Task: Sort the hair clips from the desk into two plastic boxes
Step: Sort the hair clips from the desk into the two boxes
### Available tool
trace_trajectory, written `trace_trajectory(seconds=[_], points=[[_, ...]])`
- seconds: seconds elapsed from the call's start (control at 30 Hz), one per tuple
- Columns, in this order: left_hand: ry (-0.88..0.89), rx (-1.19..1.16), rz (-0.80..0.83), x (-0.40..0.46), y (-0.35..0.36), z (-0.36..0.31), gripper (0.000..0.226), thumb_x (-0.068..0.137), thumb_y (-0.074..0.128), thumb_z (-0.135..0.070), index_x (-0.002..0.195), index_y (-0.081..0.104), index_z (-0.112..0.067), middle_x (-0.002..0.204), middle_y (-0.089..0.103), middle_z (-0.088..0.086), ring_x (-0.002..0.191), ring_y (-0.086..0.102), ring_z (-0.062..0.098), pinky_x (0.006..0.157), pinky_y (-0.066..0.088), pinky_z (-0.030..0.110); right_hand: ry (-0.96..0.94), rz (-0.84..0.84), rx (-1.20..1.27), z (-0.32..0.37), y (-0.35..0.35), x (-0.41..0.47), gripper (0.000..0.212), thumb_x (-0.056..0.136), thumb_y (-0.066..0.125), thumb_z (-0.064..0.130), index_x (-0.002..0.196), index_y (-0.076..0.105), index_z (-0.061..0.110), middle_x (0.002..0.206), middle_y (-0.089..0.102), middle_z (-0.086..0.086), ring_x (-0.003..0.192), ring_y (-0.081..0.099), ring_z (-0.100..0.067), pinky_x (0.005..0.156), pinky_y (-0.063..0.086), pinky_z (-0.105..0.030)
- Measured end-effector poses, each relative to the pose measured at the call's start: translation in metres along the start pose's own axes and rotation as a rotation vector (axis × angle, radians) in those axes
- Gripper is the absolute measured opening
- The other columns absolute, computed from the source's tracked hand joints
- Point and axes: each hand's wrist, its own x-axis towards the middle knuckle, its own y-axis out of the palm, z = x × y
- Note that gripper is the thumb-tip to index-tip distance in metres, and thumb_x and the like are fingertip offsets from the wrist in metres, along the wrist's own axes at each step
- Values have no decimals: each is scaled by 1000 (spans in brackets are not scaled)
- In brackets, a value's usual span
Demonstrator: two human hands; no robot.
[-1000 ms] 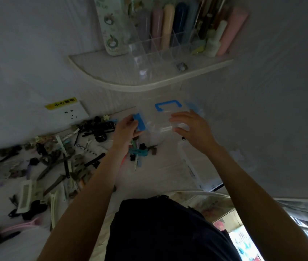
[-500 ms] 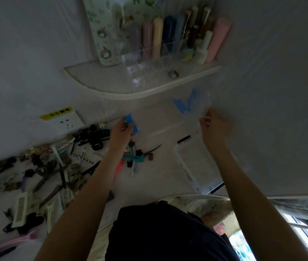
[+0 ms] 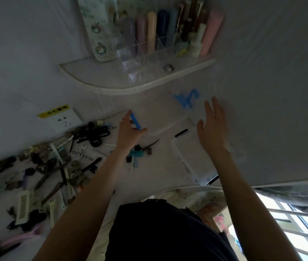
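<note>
From the head view, the left hand reaches forward and pinches the blue latch of the clear plastic box on the white desk. The right hand hovers with straight, spread fingers, holding nothing, beside the clear lid with blue handle. Scattered hair clips lie on the desk well left of the box.

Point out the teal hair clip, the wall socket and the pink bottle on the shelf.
teal hair clip (image 3: pixel 136 153), head view, its body.
wall socket (image 3: pixel 65 120), head view, its white faceplate.
pink bottle (image 3: pixel 212 31), head view, mid-body.
</note>
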Motion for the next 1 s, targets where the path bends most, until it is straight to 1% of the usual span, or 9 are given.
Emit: trace_trajectory(seconds=[0.13, 0.23, 0.33, 0.43, 0.53, 0.67, 0.77, 0.83, 1.0], points=[[9, -5, -9, -4, 4, -1, 91, 73, 77, -18, 146, 21, -22, 134, 46, 2, 100, 52, 7, 85, 45, 23, -49, 19, 27, 2, -5, 0, 52, 87, 53, 11, 137, 41, 11, 152, 24, -15, 135, 30, -34, 110, 31, -42], [-10, -42, -38, -10, -1, -3, 88, 78, 72, -26, 146, 17, -22, 133, 49, 4, 112, 53, 14, 94, 47, 31, -124, -32, 49, 11, -8, -15, 42, 85, 54, 13, 127, 52, 12, 143, 39, -19, 127, 40, -38, 105, 34, -48], [16, 82, -148, -29, -13, 3, 65, 87, 60, -32, 142, 30, -16, 119, 57, 4, 111, 54, 17, 97, 46, 41, -264, -19, 216, 29, -8, -42, 32, 85, 53, 11, 117, 59, 11, 126, 55, -15, 115, 51, -33, 99, 41, -43], [109, 318, -258, -66, -41, 35, 40, 91, 54, -29, 127, 50, -13, 114, 60, 8, 104, 56, 24, 94, 46, 42, -367, 227, 401, 52, 10, -75, 33, 88, 51, 14, 120, 57, 11, 121, 59, -13, 110, 54, -30, 95, 46, -37], [197, 641, -387, -114, -76, 81, 39, 85, 55, -33, 119, 56, -13, 114, 61, 10, 109, 54, 32, 97, 42, 43, -335, 581, 424, 66, 49, -95, 47, 93, 51, 24, 138, 39, 18, 146, 35, -15, 133, 32, -31, 112, 27, -40], [102, 922, -448, -174, -108, 129, 69, 75, 49, -61, 135, 42, -25, 141, 44, 14, 133, 35, 36, 107, 29, 55, -161, 620, 290, 78, 94, -91, 58, 94, 46, 39, 145, 21, 28, 155, 4, -17, 142, 4, -35, 117, 11, -46], [-1, 978, -333, -199, -115, 150, 88, 67, 37, -78, 143, 27, -34, 155, 22, 8, 142, 14, 33, 112, 6, 60, -29, 603, 254, 88, 115, -89, 58, 96, 38, 42, 147, 15, 27, 156, -3, -21, 144, -6, -35, 119, 2, -44], [-64, 964, -264, -205, -112, 162, 93, 64, 32, -83, 144, 15, -40, 158, 6, 1, 145, 0, 30, 111, -6, 59, -18, 606, 251, 99, 124, -98, 56, 96, 38, 40, 146, 19, 23, 155, -3, -24, 144, -5, -35, 118, 0, -42], [21, 1061, -213, -185, -101, 170, 82, 76, 29, -77, 145, 6, -40, 158, 2, 8, 144, -2, 35, 112, 2, 63, -78, 530, 455, 142, 141, -131, 50, 94, 43, 33, 134, 41, 4, 151, 19, -27, 142, 16, -36, 118, 14, -48]])
